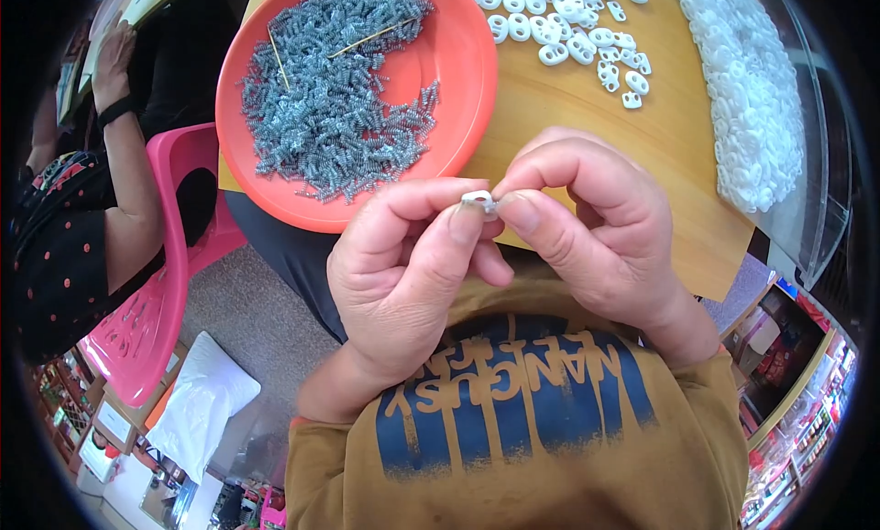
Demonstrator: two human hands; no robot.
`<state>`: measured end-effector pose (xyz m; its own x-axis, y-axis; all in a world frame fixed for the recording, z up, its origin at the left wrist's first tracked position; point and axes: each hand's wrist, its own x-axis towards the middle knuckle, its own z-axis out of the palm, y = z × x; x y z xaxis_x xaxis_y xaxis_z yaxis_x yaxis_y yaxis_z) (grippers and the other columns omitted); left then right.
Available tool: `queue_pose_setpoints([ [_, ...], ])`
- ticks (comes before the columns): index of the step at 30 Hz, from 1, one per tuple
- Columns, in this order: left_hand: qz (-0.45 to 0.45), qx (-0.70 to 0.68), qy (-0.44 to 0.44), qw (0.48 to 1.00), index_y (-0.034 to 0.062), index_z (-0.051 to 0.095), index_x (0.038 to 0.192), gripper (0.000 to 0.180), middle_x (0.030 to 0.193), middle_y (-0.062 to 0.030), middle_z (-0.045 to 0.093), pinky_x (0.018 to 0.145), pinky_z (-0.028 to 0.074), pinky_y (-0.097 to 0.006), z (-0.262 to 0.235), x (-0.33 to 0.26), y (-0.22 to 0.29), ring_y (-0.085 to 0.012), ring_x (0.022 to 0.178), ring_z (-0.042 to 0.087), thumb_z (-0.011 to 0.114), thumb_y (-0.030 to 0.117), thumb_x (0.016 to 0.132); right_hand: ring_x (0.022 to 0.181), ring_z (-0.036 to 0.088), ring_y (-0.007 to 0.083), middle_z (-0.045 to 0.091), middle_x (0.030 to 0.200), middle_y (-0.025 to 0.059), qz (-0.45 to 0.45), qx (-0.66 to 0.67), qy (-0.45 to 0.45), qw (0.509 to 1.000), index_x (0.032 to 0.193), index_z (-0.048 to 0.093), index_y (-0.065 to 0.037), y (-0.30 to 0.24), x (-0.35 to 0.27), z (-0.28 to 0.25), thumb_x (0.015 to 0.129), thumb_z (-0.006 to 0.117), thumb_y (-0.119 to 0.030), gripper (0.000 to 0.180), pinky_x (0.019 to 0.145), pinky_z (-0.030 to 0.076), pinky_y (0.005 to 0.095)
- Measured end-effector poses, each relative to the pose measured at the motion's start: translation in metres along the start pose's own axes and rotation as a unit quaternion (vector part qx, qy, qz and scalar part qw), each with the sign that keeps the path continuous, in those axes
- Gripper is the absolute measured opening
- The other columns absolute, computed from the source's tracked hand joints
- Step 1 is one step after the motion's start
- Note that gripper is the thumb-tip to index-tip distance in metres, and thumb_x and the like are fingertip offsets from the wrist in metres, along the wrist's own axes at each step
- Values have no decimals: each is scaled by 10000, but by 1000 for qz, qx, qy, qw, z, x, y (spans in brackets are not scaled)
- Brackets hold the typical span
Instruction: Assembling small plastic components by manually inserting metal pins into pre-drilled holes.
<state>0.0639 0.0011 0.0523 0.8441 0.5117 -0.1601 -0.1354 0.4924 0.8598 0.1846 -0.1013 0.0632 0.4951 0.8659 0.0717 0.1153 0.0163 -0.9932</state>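
Between the thumb and fingers of my left hand [394, 273] is a small white plastic piece with holes [478, 196], held up in front of my chest. The thumb and forefinger of my right hand [600, 223] are pinched together against the piece's right end. Whatever they grip there is too small and covered to make out. Left of my hands, a round red-orange basin [463, 136] holds a heap of small grey metal coil springs [321, 99]. Two thin wooden sticks [371, 37] lie on the springs.
White two-holed oval pieces [550, 26] lie scattered on the wooden table [541, 99]. A long pile of white parts [752, 118] runs along the right. At left, another person's arm [133, 191] shows beside a pink plastic chair [165, 246]. A white sack [202, 402] lies on the floor.
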Motion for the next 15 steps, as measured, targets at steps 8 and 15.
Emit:
queue_pose_setpoints([
  [8, 6, 28, 5, 1000, -52, 509, 1002, 162, 849, -115, 596, 568, 485, -199, 0, -1, 3, -119, 637, 587, 497, 14, 855, 723, 520, 160, 547, 806, 96, -44, -38, -9, 998, 869, 551, 19, 2, 0, -2, 791, 574, -13, 87, 639, 404, 243],
  [15, -36, 17, 20, 999, -45, 498, 982, 146, 808, -117, 590, 521, 477, -189, 3, 0, 10, -110, 591, 579, 507, 2, 844, 679, 534, 182, 555, 766, 81, -123, -130, 10, 984, 858, 562, -3, 4, 1, -3, 725, 613, 36, 147, 592, 414, 261],
])
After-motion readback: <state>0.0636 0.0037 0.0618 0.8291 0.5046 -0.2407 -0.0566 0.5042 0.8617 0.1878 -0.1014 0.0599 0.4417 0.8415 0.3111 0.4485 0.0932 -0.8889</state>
